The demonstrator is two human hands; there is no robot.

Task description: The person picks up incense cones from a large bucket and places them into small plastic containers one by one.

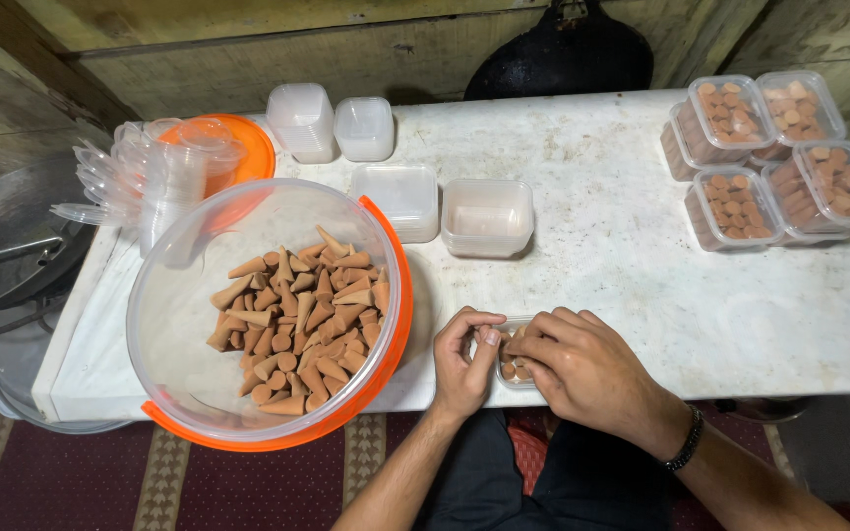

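Seen from above at the near edge of a worn white table [641, 256]: left hand [464, 359] and right hand [587, 369] closed in around a small clear plastic box [516, 366], partly filled with terracotta-coloured cones. Left fingers curled against the box's left wall, apparently to steady it; right fingers bent narrow over the top, fingertips down among the cones inside, as if pressing or setting them in place. Whether a single cone is pinched there cannot be told. Box resting at the table's front lip, close to the body, between both wrists. A dark beaded bracelet [686, 440] on the right wrist.

Just to the left, within easy reach of the left hand, a large clear tub with an orange rim [386, 344], tilted toward the camera, holding a loose heap of cones [302, 324]. Behind it, a fanned stack of clear lids [115, 182] and an orange lid [248, 147]. Mid-table, empty clear boxes [489, 216], some single, some nested in stacks [302, 120] further back. At the far right corner, well apart from the hands, filled and lidded boxes [774, 157] stacked in a cluster. A dark round pan [563, 54] leaning on the wooden wall behind. Patterned red carpet [100, 482] below the table.
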